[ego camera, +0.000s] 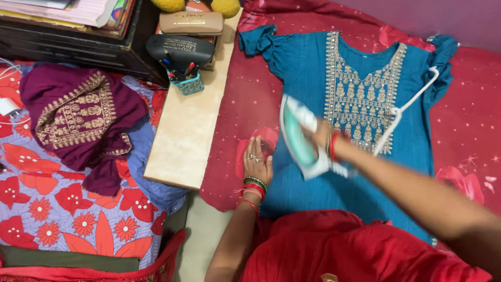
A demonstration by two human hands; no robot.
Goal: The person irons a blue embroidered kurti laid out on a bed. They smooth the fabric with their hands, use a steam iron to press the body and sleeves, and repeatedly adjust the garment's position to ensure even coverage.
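We are mid-pass ironing: our right hand (327, 140) is wrapped around the green-white iron (300, 137) on the teal tunic (318, 83), spread across the red bed cover (469, 125). At eight o'clock our left hand (257, 163) lies flat, fingers apart, pinning the cloth. Next likely calls for gliding on without creasing.

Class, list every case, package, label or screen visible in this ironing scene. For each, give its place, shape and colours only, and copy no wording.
Tan case: top centre, at the far end of the pale board, oblong, rounded corners, gold marking on the lid.
Black case: just in front of the tan one, oblong, with pale marking on top.
Teal pen holder: under the black case, small lattice basket, no label seen.
No screens or signs in view.
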